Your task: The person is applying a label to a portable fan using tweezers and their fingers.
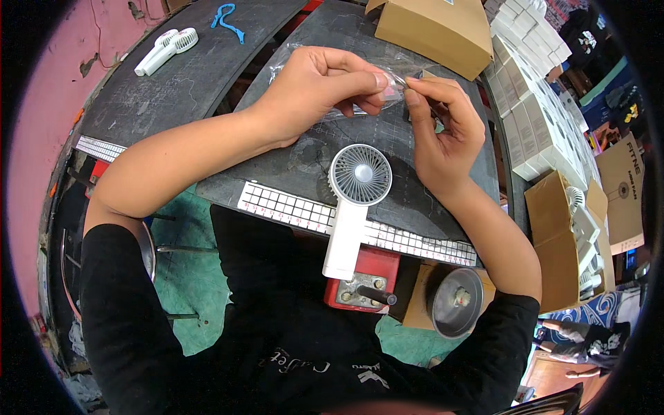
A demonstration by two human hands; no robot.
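Above the dark work table (280,161), my left hand (306,88) pinches a small clear plastic packet (392,93) between thumb and fingers. A pinkish patch shows in or on the packet. The thumb and index finger of my right hand (451,122) grip the packet's other end, and the two hands almost meet. Closer to my body lies a white handheld fan (360,174) with a grey grille, its handle jutting over the table's front edge. Beneath and behind my hands is crumpled clear plastic (282,59), partly hidden.
A cardboard box (436,39) stands at the back. White boxes (539,119) are stacked at right, above an open carton (552,249) holding several fans. At left lie two white fans (168,49) and a blue strap (224,21). Another person (596,340) appears at lower right.
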